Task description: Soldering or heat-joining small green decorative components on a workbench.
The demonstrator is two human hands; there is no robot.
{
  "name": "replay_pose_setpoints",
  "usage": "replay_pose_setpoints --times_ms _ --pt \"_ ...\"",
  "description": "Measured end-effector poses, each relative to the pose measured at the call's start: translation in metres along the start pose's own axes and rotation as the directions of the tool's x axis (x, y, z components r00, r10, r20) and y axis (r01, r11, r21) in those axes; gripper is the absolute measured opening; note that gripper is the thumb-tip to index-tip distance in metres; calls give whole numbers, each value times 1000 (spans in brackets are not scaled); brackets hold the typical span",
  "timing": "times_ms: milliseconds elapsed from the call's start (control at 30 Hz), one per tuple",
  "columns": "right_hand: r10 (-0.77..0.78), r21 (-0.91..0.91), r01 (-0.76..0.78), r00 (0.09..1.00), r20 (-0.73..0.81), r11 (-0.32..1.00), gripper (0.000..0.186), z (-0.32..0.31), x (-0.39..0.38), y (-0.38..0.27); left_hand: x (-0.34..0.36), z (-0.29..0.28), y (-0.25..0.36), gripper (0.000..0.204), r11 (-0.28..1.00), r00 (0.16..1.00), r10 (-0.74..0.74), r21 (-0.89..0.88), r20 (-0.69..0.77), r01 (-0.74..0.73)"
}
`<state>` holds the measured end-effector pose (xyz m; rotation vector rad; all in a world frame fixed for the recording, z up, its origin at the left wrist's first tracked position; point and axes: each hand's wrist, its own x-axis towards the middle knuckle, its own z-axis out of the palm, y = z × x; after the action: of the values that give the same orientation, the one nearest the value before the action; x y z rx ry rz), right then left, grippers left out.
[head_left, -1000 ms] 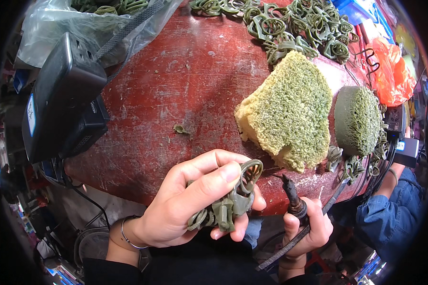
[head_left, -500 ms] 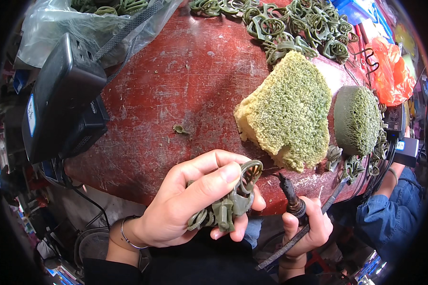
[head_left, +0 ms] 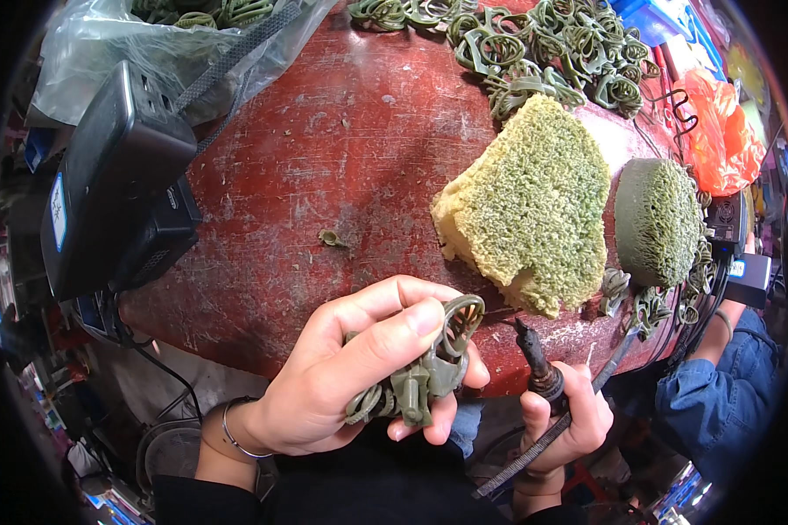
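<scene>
Near table edge: left hand grasping green openwork pieces, loop outward, presumably for access; right hand gripping soldering-iron-type tool.

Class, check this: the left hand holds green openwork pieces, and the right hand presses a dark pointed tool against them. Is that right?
Not quite: in the head view, the right hand holds the dark pointed tool apart from the green openwork pieces in the left hand.

Looks matt, wax-smooth on green openwork pieces | scratched, semi-gloss on red tabletop | rough, crumbly on yellow-green foam block | translucent, crinkled plastic in bag | shiny metal in bracelet
</scene>
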<state>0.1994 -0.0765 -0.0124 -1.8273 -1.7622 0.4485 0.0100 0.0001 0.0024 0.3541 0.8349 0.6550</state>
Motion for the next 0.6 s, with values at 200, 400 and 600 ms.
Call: replay_pose_setpoints --times_ms 200,400,600 --pt "66 122 -62 997 -26 991 37 1 -5 4 0 0 1 40 1000 1000 -15 4 8 15" --pt "134 160 -107 976 -170 981 43 5 -9 12 -2 -3 -1 45 1000 1000 -11 9 25 11" --pt "161 -8 -166 963 -214 986 37 1 -1 9 -3 -5 -5 51 997 999 42 57 23 -43"
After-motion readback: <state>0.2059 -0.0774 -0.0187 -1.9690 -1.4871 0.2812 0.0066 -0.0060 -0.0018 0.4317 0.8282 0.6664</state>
